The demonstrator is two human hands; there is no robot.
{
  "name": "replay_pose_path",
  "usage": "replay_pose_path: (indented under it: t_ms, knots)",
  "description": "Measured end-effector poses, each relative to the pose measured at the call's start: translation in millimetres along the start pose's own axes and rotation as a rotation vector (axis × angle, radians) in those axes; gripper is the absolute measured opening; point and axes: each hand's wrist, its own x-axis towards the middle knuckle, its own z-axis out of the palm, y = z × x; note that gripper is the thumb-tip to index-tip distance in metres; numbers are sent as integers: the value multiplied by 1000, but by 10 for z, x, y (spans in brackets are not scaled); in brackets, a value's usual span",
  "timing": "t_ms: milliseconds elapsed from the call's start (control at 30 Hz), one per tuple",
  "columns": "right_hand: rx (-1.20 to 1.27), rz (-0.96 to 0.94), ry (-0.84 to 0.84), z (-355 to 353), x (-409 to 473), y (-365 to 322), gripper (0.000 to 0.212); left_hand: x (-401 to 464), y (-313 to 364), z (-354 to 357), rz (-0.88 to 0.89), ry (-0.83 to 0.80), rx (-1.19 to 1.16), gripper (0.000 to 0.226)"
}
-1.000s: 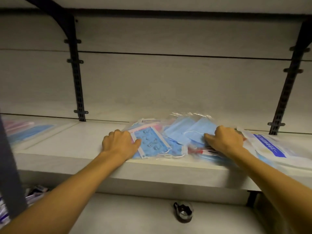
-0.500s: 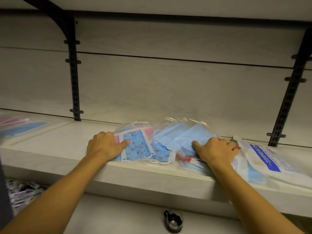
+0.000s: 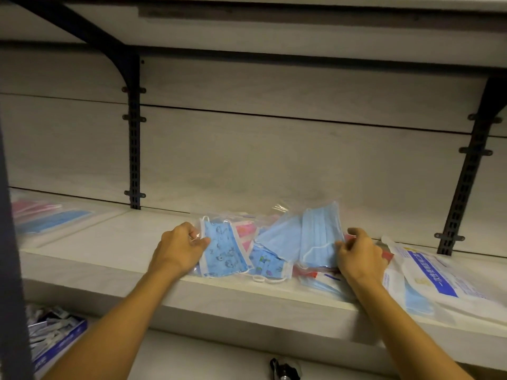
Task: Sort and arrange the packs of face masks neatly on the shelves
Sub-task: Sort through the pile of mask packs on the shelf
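- Far L on shelf: flat clear pack of pink + blue masks, well apart from the hands.
- Lower L, shelf below: blue-edged box of small wrapped items, partly cut off by dark upright at frame edge.
- L black bracket rail on back panel, behind and L of the pile.
- Left hand: fingers curled, thumb + fingertips pinching L edge of clear pack w/ blue printed mask; pack tilted up off shelf on that side.
- Behind it: pink-print pack, mostly covered.
- Just R, near front lip: 2nd blue printed mask, white ear loop hanging over shelf edge.
- Centre pile: plain light-blue masks in clear wrap, one standing near upright, leaning on the rest.
- Right hand: fingers curled, pinching R edge of that plain blue pack; heel of hand over red-trimmed packs underneath (detail unclear).
- R of right hand: white pack w/ blue label stripe, lying flat, partly overhanging front lip; text not readable.
- Far R: 2nd black bracket rail.
- Bottom centre, lower shelf: small dark object, can't tell what.
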Motion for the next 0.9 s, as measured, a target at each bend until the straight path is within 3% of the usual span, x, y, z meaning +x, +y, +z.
replay_pose_path:
  t_ms: [200,367,500,667,800,900]
  knots:
    - [-7,1,-33,-51,-52,-45,29,3,-43,-36,-9,-57,-181,26]
    - [34,-7,-21,-45,-52,-77,11,29,-29,-23,-53,-91,-151,30]
    - [60,-19,-28,-43,-81,-98,8,45,-5,-36,-92,-108,-156,29]
    - [119,-29,13,-45,-87,-84,7,74,-48,-64,-119,-125,-181,46]
    - [194,-19,14,-42,-72,-66,20,63,-46,-63,-140,-112,-266,21]
    - [213,-39,-18,-61,-64,-32,5,16,18,-62,-104,-108,-276,7]
